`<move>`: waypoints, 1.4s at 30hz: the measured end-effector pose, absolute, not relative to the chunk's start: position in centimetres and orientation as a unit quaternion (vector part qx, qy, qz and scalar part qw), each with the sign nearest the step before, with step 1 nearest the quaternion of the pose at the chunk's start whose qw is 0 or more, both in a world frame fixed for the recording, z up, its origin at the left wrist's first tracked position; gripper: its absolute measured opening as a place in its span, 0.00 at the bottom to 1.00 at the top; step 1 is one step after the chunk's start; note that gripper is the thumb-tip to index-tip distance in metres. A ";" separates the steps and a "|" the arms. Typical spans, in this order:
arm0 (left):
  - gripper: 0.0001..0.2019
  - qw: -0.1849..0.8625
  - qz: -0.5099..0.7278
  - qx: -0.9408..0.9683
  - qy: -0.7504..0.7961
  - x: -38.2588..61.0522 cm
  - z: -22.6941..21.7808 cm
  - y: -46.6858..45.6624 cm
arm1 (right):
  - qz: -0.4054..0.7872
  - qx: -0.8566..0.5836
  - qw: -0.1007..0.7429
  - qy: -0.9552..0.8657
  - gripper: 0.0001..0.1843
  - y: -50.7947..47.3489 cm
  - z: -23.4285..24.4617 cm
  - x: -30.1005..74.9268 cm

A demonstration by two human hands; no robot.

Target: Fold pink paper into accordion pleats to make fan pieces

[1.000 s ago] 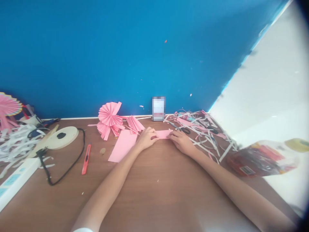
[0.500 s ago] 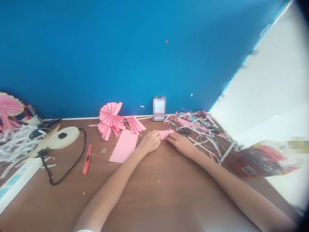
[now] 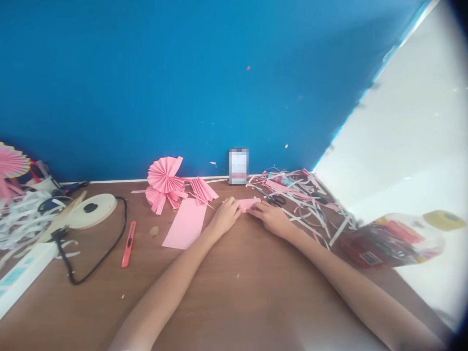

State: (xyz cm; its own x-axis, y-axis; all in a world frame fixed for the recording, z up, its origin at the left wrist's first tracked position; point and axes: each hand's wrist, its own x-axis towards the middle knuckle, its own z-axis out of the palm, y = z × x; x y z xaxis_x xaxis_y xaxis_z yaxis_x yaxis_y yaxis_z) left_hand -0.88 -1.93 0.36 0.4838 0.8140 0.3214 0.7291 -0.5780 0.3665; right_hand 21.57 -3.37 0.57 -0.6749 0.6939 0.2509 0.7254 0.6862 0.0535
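A small piece of pink paper (image 3: 248, 204) lies on the brown table between my hands. My left hand (image 3: 227, 214) grips its left end with curled fingers. At its right end my right hand (image 3: 270, 216) is closed on the paper too, the fingers bent over it. Left of my left hand lies a flat pink sheet (image 3: 185, 224), its right edge near my forearm. Behind that sheet sit a pleated pink paper fan (image 3: 202, 190) and pink pleated paper rosettes (image 3: 165, 176). My fingers hide part of the held piece.
A phone (image 3: 239, 166) leans on the blue wall. Black scissors (image 3: 276, 199) and paper strips (image 3: 310, 204) lie to the right, beside a clear plastic jar (image 3: 391, 243). On the left are a red box cutter (image 3: 128, 244), a cream disc (image 3: 98, 210), a black cable (image 3: 106, 265) and a power strip (image 3: 22, 280).
The whole view has shifted slightly. My hands stay on the pink paper, with the left fingers raised a little more and the right fingers slightly moved.
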 end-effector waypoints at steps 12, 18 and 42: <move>0.09 0.119 0.233 0.847 0.463 -0.6 0.6 -2.0 | -0.068 -0.423 0.150 -0.891 0.20 -4.0 0.2 20.7; 0.09 0.118 0.236 0.838 0.477 -0.5 0.6 -2.0 | -0.029 -0.391 0.202 -0.898 0.21 -3.9 0.0 21.1; 0.11 0.113 0.215 0.853 0.461 -0.7 0.6 -2.1 | -0.002 -0.384 0.232 -0.894 0.22 -3.4 -0.3 21.0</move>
State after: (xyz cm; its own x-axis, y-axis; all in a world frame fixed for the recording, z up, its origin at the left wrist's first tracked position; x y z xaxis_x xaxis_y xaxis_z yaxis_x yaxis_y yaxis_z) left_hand -0.70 -2.06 0.57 0.4818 0.8356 0.2637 0.7386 -0.5492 0.3909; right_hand 21.02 -3.40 -0.26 -0.5970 0.6859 0.4161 0.6878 0.7046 -0.1745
